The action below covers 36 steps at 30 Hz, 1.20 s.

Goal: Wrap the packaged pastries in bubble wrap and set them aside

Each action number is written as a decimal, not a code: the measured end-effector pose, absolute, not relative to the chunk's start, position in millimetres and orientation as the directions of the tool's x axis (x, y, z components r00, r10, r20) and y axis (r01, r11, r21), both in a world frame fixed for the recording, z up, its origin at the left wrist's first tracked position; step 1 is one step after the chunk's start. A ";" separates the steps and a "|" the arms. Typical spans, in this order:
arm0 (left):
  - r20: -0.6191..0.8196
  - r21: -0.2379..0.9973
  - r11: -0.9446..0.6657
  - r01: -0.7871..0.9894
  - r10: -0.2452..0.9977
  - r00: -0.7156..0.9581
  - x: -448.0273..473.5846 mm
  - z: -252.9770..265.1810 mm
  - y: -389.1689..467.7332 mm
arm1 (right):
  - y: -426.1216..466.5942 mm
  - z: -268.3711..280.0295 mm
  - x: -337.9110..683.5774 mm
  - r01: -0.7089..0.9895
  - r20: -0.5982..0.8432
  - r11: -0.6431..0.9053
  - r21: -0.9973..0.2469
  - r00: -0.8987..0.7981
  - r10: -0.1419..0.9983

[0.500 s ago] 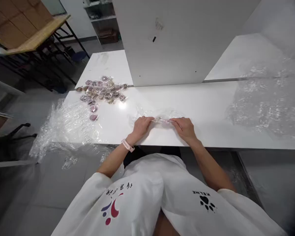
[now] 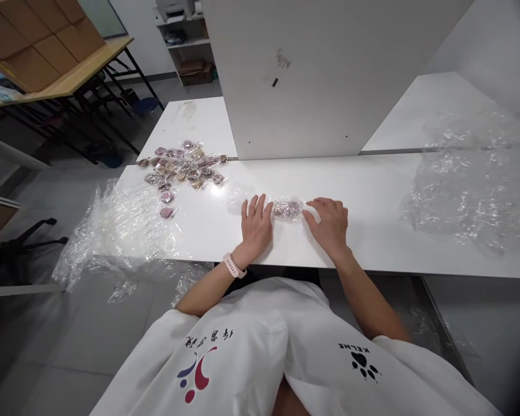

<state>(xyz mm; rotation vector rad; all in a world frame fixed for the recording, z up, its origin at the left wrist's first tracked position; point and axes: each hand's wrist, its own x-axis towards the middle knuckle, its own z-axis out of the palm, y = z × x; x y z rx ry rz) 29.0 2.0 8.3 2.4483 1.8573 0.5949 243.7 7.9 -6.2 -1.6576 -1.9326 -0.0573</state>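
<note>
A small bundle of clear plastic wrap (image 2: 288,209), with something purplish-brown inside, lies on the white table in front of me. My left hand (image 2: 257,224) rests at the bundle's left end, palm down, fingers stretched out and slightly apart over the loose film. At the other end, my right hand (image 2: 330,224) has its thumb and curled fingers around the film. What exactly the wrap encloses cannot be made out through its folds. Left of my hands is a spread of small purple and brown pieces in clear packets (image 2: 182,167).
Crumpled plastic film (image 2: 130,222) hangs over the table's front left edge. A large sheet of bubble wrap (image 2: 476,190) covers the right end. An upright white panel (image 2: 312,86) stands at the back of the white table (image 2: 372,231). Cardboard boxes (image 2: 47,46) sit on another table.
The film between my hands has gone from a narrow, pinched strip to a fuller bundle. My left fingers have stretched out flat, and my right hand has shifted its hold.
</note>
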 end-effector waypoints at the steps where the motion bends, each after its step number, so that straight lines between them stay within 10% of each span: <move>1: 0.229 0.276 -0.259 0.925 0.953 0.199 29.9 2.6 -4.2 | -1.3 -11.2 243.8 0.911 0.437 0.232 -0.340 -0.066 0.897; 5: 0.029 0.436 -0.076 0.897 0.997 0.070 37.0 -15.0 7.5 | -18.6 -29.4 241.4 0.899 0.377 0.214 -0.383 -0.059 0.924; 9: 0.137 0.606 -0.055 0.794 0.990 -0.035 48.0 -11.6 34.8 | -16.5 -35.4 238.4 0.882 0.372 0.183 -0.435 -0.010 0.928; 14: -0.046 0.984 0.075 0.159 0.982 -0.181 63.3 7.6 38.5 | -18.0 -34.5 235.3 0.726 0.355 0.188 -0.662 0.082 0.931; 20: -0.305 0.699 0.347 -0.625 0.936 0.179 85.9 28.6 22.3 | -28.6 -20.5 224.4 -0.202 -0.070 -0.008 -0.979 0.303 0.951; 26: -0.362 0.720 0.387 -0.576 0.918 0.164 96.1 33.4 0.7 | -41.6 1.7 218.2 -0.615 -0.274 -0.104 -0.781 0.189 0.943; 36: -0.234 0.971 0.237 -0.003 0.961 0.145 101.1 31.6 -13.8 | -46.6 -2.3 240.1 -0.414 -0.305 -0.273 -0.868 0.013 0.952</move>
